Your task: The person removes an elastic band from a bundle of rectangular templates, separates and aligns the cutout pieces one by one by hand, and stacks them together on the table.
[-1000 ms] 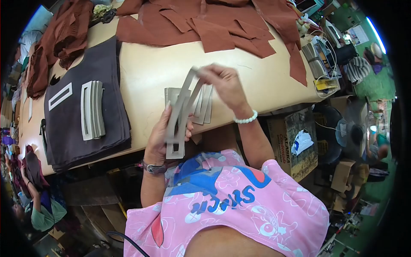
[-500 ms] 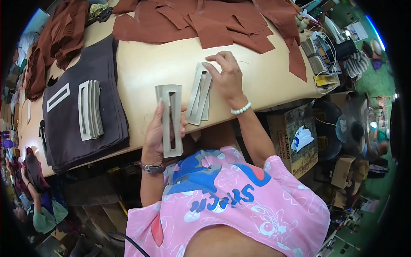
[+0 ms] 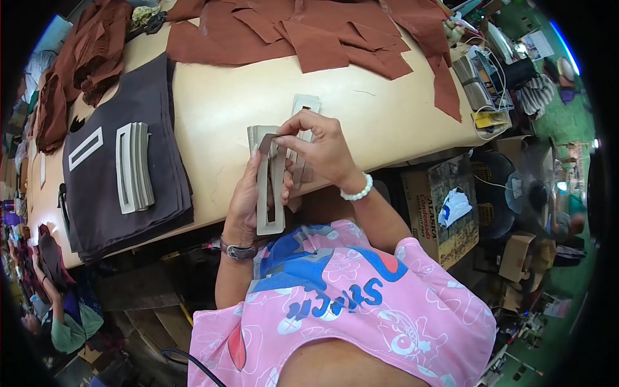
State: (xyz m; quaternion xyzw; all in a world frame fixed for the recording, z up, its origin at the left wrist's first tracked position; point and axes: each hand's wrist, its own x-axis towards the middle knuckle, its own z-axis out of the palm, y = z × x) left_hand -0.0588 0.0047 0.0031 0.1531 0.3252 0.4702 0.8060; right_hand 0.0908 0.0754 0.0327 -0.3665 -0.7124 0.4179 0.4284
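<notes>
Head view: left hand (image 3: 242,198) clasped slotted strips (image 3: 271,227), right hand (image 3: 327,150) pinching their top edge; tabletop (image 3: 219,97) stretched beyond the fingers.

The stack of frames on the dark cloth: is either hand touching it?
No, the left hand and right hand are both on other frames, with table showing between them and that stack.

Pale table (image 3: 213,97), green floor (image 3: 562,134) at right, bluish-white strip light (image 3: 565,49), possibly a dark chair (image 3: 492,173).

Passage crosses the tabletop (image 3: 209,122) between the dark cloth (image 3: 100,190) and held frames (image 3: 262,197).
</notes>
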